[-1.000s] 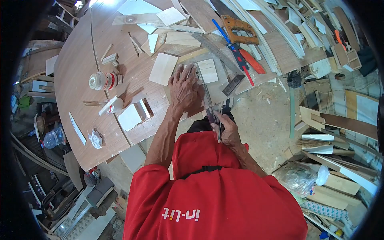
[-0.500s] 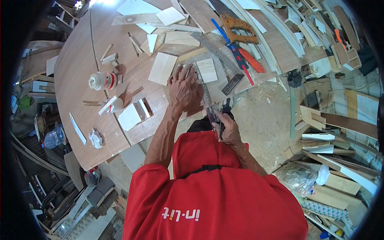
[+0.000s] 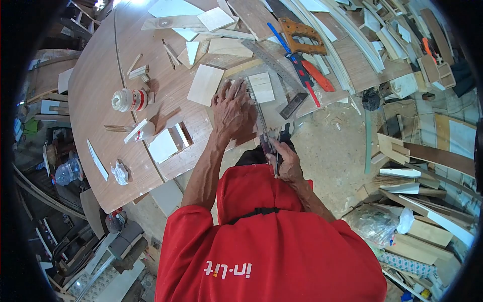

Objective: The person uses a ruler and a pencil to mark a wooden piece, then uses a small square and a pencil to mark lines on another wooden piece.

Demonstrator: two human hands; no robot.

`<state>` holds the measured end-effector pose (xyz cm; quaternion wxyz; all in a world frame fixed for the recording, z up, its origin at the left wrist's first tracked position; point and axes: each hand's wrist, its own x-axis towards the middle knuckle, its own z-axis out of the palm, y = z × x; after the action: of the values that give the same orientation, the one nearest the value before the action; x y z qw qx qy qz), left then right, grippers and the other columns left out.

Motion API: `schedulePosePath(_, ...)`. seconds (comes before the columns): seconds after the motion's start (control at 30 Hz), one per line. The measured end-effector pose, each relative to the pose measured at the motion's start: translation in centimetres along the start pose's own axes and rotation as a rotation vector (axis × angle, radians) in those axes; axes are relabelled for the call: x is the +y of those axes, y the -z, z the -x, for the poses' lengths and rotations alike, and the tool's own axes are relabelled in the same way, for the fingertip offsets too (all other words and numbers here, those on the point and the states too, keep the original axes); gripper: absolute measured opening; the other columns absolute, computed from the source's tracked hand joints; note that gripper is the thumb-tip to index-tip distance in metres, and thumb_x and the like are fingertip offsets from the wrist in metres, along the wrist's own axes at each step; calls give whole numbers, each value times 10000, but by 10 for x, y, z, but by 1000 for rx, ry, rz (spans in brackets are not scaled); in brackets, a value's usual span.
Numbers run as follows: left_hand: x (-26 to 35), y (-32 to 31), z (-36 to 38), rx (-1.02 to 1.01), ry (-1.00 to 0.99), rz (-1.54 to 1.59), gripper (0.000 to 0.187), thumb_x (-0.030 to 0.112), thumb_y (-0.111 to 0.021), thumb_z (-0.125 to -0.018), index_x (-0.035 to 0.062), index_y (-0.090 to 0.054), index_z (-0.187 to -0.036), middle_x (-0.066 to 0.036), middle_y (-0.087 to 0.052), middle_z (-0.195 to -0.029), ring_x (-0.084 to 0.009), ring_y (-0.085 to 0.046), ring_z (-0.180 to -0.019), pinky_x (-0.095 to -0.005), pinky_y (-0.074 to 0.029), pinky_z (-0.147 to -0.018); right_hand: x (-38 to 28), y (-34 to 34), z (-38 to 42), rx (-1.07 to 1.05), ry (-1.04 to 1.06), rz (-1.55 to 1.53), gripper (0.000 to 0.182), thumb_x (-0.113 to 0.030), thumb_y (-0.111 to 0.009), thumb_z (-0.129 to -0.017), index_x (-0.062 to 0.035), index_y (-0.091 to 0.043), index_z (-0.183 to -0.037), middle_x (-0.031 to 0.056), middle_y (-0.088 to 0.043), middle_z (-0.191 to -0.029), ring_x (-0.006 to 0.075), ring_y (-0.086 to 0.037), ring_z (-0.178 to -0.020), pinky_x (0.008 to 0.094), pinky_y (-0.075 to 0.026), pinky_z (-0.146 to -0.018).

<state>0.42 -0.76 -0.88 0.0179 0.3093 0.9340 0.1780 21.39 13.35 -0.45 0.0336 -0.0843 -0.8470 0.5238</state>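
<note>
My left hand (image 3: 233, 109) lies flat on the workbench, fingers stretched forward, pressing beside a metal ruler (image 3: 260, 118). Under and around it are pale wood pieces: a square panel (image 3: 206, 85) touches the fingertips on the left, and a smaller panel (image 3: 261, 87) lies just right of the ruler. My right hand (image 3: 288, 162) is closed near the ruler's near end, at the bench edge. A slim, dark tool (image 3: 276, 165) shows between its fingers; its exact kind is hard to make out. A try square (image 3: 293, 105) rests to the right.
A handsaw (image 3: 302, 38), a blue-framed saw (image 3: 297, 60) and a long steel ruler (image 3: 271, 65) lie at the back right. On the left stand a glue jar (image 3: 129, 101) and a white bottle (image 3: 145, 130). Wood offcuts (image 3: 432, 231) pile up on the right floor.
</note>
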Motion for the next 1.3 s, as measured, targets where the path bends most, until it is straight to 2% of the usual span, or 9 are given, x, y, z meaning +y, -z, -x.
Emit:
schedulePosePath(0.27,0,-1,0,0,4,-3,598,313,-633,-866,163,-504,-1430,-15,-415,-1524,-310,-326,-1415,-502,-291,-1090,0,0,0,8,-1,8,508,-146,-668,-869,-6,-532,-1338,219,-627,-1004,395,-643,-884,443,-528,-755)
schedulePosePath(0.47,3,5,0,5,-11,-27,580,313,-641,-869,164,-517,-1416,-21,-423,-1512,-315,-329,-1413,-501,-300,-1092,-11,7,-1,52,-9,5,436,-100,-639,-891,6,-557,-1306,200,-624,-997,343,-643,-832,417,-528,-718)
schedulePosePath(0.6,3,4,-1,2,-4,-45,542,332,-637,-893,171,-530,-1399,-18,-429,-1497,-312,-337,-1408,-512,-310,-1093,-15,28,-7,206,57,-32,310,-62,-553,-958,24,-591,-1253,145,-604,-915,261,-615,-781,344,-504,-686)
schedulePosePath(0.7,0,1,0,20,-22,-26,539,354,-624,-905,172,-527,-1402,-19,-428,-1499,-317,-339,-1407,-523,-307,-1093,-11,36,-31,219,-57,-269,284,-133,-489,-1023,9,-626,-1227,30,-573,-881,84,-484,-703,254,-403,-601)
schedulePosePath(0.73,1,1,0,22,-20,-25,539,354,-624,-905,172,-527,-1402,-19,-428,-1499,-317,-339,-1407,-523,-307,-1093,-17,36,-45,216,-56,-268,284,-133,-489,-1023,9,-626,-1227,30,-573,-881,84,-484,-703,254,-403,-601)
schedulePosePath(0.8,3,2,0,10,-4,-16,549,375,-621,-907,174,-522,-1408,-22,-432,-1497,-316,-336,-1411,-523,-300,-1097,-29,32,-77,340,-134,-410,200,-124,-529,-984,37,-622,-1060,95,-612,-819,164,-595,-723,297,-475,-648)
schedulePosePath(1.03,6,6,-1,-6,18,-3,563,398,-623,-905,167,-522,-1408,-22,-433,-1498,-304,-330,-1413,-525,-299,-1096,-21,18,-156,256,-51,-249,182,-129,-594,-933,19,-656,-1019,96,-677,-795,141,-629,-708,299,-496,-664)
schedulePosePath(1.13,5,5,-1,1,16,2,561,395,-619,-906,166,-522,-1409,-18,-429,-1503,-305,-328,-1413,-527,-299,-1097,-13,5,-166,327,-61,-352,164,-134,-611,-906,-7,-684,-979,97,-681,-746,140,-628,-666,308,-503,-641)
schedulePosePath(1.3,8,8,-2,-30,33,-6,571,372,-616,-900,167,-505,-1421,-18,-418,-1509,-315,-322,-1415,-533,-295,-1098,-8,1,-168,293,-23,-198,147,-143,-627,-886,-22,-691,-939,93,-661,-687,142,-621,-614,319,-499,-589)
